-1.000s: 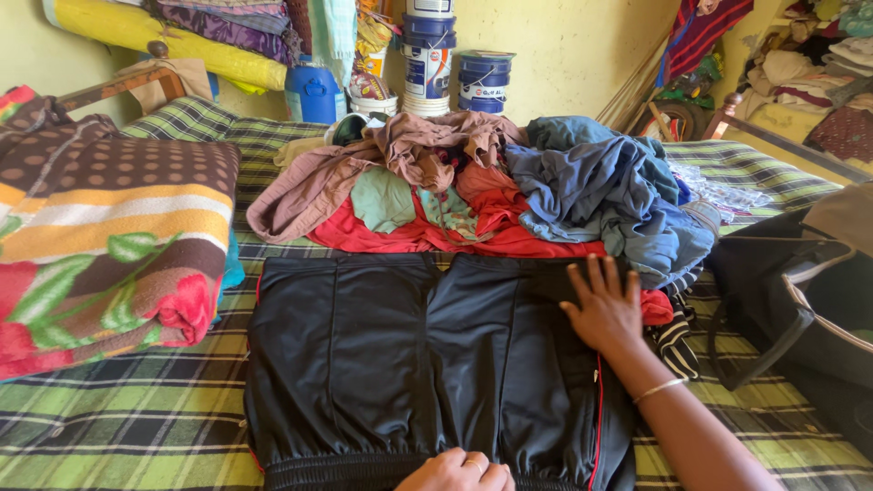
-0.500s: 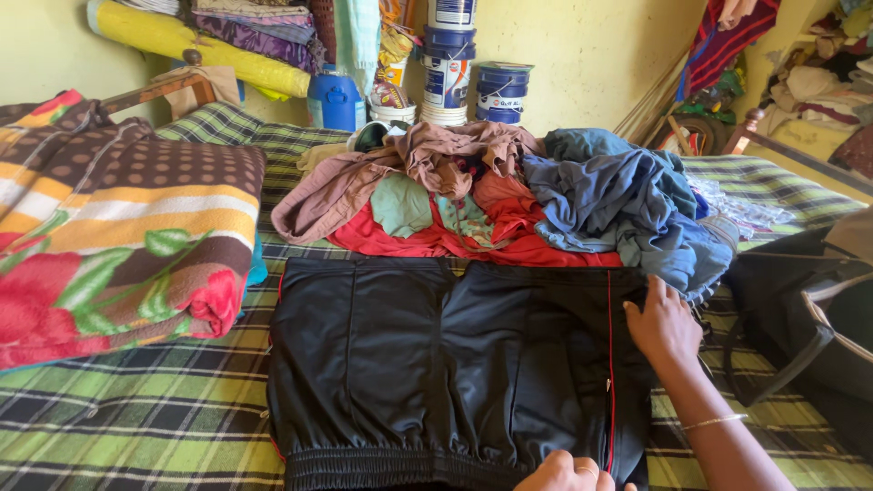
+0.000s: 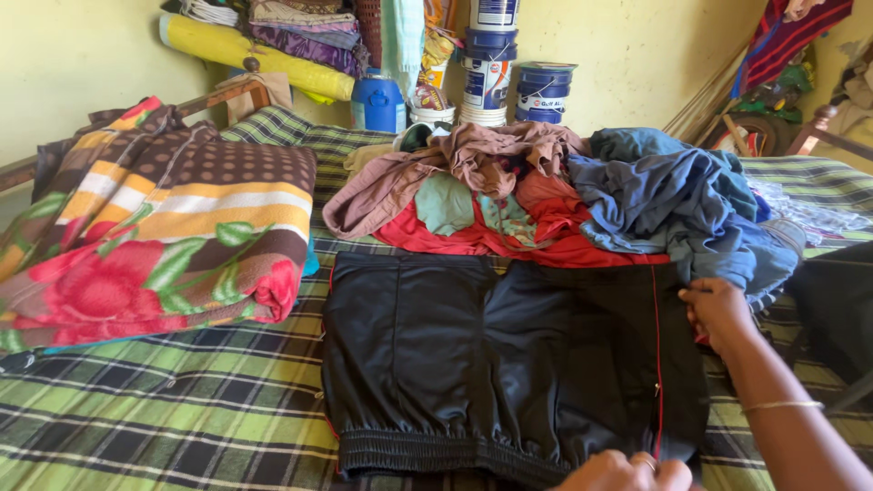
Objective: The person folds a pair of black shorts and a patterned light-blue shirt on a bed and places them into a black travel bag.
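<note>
- Lying flat in the lower centre of the frame, the black jacket is spread on the green checked bed, its ribbed hem toward the bottom edge and a thin red stripe running down its right side.
- Right hand, at the middle right, is closed on the jacket's upper right edge, fingers curled around the fabric.
- Left hand shows only its knuckles at the bottom edge, resting on the hem near the lower right corner; whether it grips or merely presses cannot be told.
- Judging by its sheen, the cloth looks light, soft and rather slippery, likely to slide on itself when folded; the elastic hem and the seamed side edges seem the firmest places to take hold.
- Just above the jacket, touching its upper edge, sits a heap of loose clothes in brown, red and blue, crowding the far side.
- A folded flowered blanket fills the left of the frame, near but apart from the jacket.
- Paint buckets stand against the wall at upper centre.
</note>
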